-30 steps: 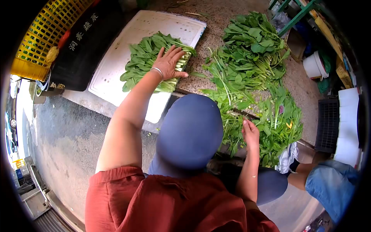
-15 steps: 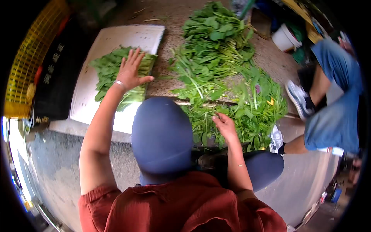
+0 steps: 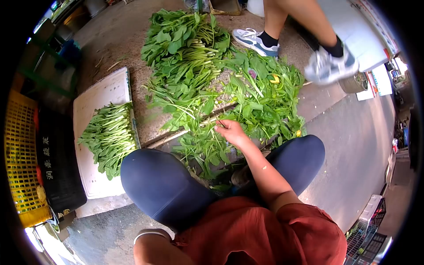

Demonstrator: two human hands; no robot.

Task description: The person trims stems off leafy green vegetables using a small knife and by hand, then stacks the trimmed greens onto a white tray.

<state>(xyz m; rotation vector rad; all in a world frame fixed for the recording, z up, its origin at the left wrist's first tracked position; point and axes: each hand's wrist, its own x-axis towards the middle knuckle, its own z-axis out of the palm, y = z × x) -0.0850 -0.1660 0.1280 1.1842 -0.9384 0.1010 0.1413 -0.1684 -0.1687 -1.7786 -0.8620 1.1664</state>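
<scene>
My right hand [image 3: 230,131] is closed in a pinch, low over loose leaves and stems [image 3: 205,141] between my knees. A small dark thing shows at its fingertips, too small to name. At the lower left only part of my left arm [image 3: 154,249] is visible, with a pale band; the hand itself is hidden. On a white foam board [image 3: 99,95] to my left lies a neat stack of leafy greens [image 3: 110,139], stems toward the right. A large heap of leafy greens [image 3: 185,53] lies ahead, and more loose leaves [image 3: 274,101] spread to the right.
A yellow plastic crate [image 3: 20,154] and a black box [image 3: 57,163] with white characters stand at the far left. Another person's legs [image 3: 304,17] are close at the front right, one shoe [image 3: 331,64] blurred. A wooden strip [image 3: 163,140] lies along the slab's edge.
My left hand has left the stacked greens and gone out of sight. My view has turned, and my right hand still pinches over the loose leaves. The other person's legs have shifted to a walking stance.
</scene>
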